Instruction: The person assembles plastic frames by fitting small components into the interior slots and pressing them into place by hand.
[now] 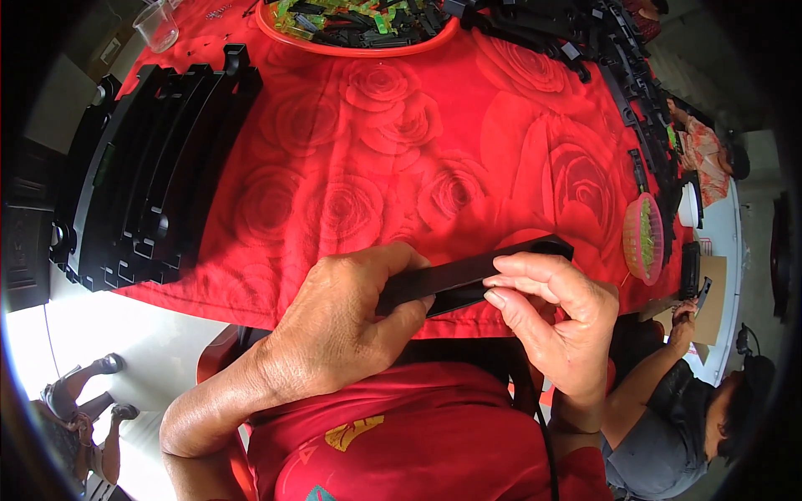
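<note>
Well, we do best to hold the long black part (pixel 451 275) steady over the near edge of the red surface (pixel 376 150), our left hand (pixel 344 316) pinching it, our right hand (pixel 561 313) curled alongside, though whether that one pinches we cannot tell.

this looks like a small assembly workshop; a table under a red, rose-printed cloth (pixel 334 142) serves as a bench — long black plastic housings (pixel 159 167) stand in a row on its left; a round orange-red plastic basin (pixel 359 51) at the far edge holds many small black and yellow-green pieces; black plastic parts (pixel 551 25) are heaped at far right, near a rounded pink plastic basket (pixel 631 234) of green bits; a co-worker in a grey shirt (pixel 660 455) holds a slim object nearby
</note>
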`<state>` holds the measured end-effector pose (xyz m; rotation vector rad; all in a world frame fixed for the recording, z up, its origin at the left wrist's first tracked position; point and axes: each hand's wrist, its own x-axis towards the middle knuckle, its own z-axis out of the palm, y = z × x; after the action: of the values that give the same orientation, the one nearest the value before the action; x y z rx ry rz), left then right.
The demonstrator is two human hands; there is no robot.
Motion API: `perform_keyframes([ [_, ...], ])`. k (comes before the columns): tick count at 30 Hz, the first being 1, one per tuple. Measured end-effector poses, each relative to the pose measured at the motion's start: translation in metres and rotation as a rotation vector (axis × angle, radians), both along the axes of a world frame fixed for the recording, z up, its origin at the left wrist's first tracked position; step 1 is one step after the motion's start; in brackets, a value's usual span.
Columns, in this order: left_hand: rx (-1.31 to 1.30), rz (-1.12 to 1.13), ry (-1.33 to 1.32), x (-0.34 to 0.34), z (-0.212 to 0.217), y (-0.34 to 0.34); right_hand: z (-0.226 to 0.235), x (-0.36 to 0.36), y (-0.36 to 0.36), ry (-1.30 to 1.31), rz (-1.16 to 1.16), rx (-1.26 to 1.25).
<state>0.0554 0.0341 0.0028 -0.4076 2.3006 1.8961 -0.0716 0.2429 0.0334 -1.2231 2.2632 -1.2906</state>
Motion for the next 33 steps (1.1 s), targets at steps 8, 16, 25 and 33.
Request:
perform_keyframes([
  [8,-0.068,0.056,0.021,-0.002,0.001,0.002,0.009,0.004,-0.006,0.03,-0.022,0.13],
  [16,0.029,0.075,-0.013,-0.003,0.004,0.002,0.006,0.01,-0.006,0.13,-0.109,0.035],
  [25,0.133,-0.027,0.029,-0.006,0.008,-0.002,0.014,-0.002,-0.002,-0.028,-0.128,-0.04],
  [33,0.092,-0.019,0.045,-0.008,0.007,0.0,0.02,-0.002,-0.002,-0.141,-0.152,0.013],
])
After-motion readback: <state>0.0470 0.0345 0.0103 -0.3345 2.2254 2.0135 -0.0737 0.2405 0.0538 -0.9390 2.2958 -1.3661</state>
